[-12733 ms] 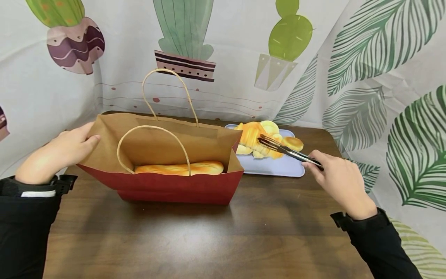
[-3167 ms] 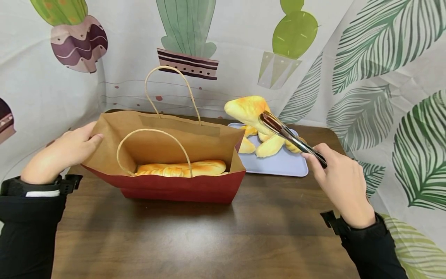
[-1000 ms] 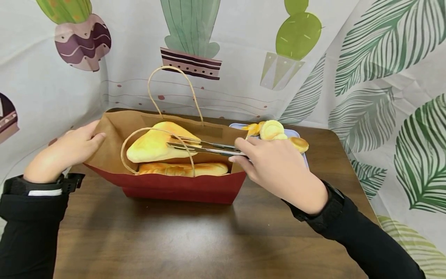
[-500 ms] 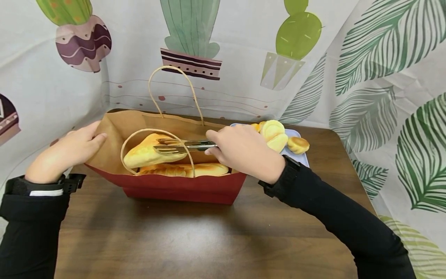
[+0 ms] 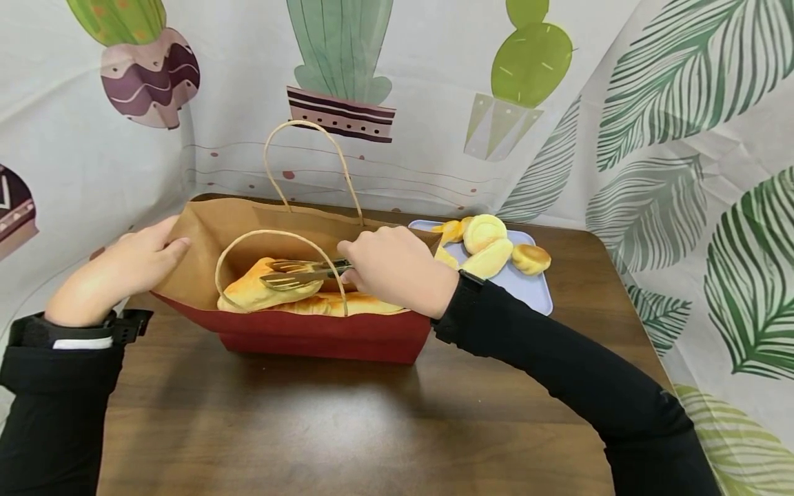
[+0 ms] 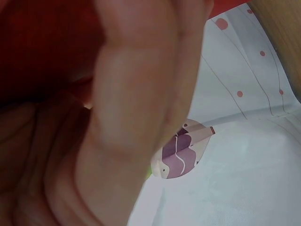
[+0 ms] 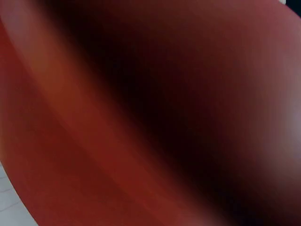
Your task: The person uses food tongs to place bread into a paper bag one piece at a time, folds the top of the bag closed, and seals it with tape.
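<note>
A red paper bag (image 5: 322, 335) with a brown inside and twisted handles stands wide-mouthed on the table. My left hand (image 5: 139, 260) pinches its left edge between thumb and fingers; the left wrist view shows those fingers (image 6: 127, 94) up close against the red paper. My right hand (image 5: 400, 270) reaches over the bag's right side and grips metal tongs (image 5: 298, 275). The tongs' tips are around a golden, pointed bread (image 5: 248, 288) low in the bag. Beside and under it lies a long loaf (image 5: 366, 304). In the right wrist view, blurred red paper covers nearly everything.
A pale lilac tray (image 5: 524, 293) sits behind and right of the bag. On it are a round pale bun (image 5: 484, 234), an oval bread (image 5: 489, 258), a small browned bun (image 5: 531, 259) and other pieces. A printed cloth (image 5: 428, 62) hangs behind the wooden table (image 5: 347, 427).
The pointed bread was lifted from the tray with the tongs, carried left over the bag and lowered inside. My right hand moved left and down with it. My left hand kept its hold.
</note>
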The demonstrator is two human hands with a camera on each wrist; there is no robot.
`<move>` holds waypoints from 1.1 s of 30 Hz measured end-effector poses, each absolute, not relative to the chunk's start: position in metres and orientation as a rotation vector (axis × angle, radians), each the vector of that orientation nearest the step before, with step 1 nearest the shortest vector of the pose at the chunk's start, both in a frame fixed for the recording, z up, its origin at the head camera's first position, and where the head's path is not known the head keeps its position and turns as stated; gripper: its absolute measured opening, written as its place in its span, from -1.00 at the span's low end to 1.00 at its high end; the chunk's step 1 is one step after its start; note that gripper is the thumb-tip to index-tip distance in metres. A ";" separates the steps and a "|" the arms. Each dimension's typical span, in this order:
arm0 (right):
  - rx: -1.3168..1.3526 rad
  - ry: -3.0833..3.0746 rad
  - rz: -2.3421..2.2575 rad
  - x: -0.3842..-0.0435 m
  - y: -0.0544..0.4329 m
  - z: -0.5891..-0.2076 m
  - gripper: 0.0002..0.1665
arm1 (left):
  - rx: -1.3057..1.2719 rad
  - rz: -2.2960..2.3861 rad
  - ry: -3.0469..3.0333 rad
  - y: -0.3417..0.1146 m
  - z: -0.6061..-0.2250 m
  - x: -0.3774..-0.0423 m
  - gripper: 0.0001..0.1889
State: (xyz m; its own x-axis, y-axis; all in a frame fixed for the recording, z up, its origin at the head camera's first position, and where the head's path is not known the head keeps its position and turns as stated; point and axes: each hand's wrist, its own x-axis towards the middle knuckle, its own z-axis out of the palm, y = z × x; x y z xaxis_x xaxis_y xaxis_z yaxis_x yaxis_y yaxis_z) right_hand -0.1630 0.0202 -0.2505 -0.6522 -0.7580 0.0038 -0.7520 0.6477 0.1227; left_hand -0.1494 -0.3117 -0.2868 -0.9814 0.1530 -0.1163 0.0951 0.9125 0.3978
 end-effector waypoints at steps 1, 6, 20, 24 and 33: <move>1.290 -2.801 -0.182 -0.163 0.019 -0.253 -0.75 | 0.187 0.596 2.924 -0.312 -0.286 -0.149 -0.53; 1.325 -2.787 -0.170 -0.164 0.016 -0.259 -0.68 | 0.163 0.568 2.896 -0.308 -0.281 -0.147 -0.49; 1.254 -2.847 -0.092 -0.165 0.026 -0.252 -0.65 | 0.168 0.553 2.897 -0.310 -0.281 -0.148 -0.51; 1.240 -2.863 -0.089 -0.164 0.030 -0.251 -0.65 | 0.175 0.559 2.901 -0.309 -0.282 -0.147 -0.50; 1.169 -2.878 -0.031 -0.157 0.050 -0.245 -0.60 | 0.180 0.565 2.911 -0.308 -0.281 -0.145 -0.52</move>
State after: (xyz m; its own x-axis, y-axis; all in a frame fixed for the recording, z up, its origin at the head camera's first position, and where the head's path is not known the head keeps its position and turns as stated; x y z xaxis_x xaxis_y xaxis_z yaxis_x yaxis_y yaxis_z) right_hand -0.1570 0.0503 -0.2447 -0.7163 -0.6973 0.0253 -0.6966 0.7167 0.0320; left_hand -0.1454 -0.3075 -0.2811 -0.9782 0.1503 -0.1436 0.0856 0.9208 0.3806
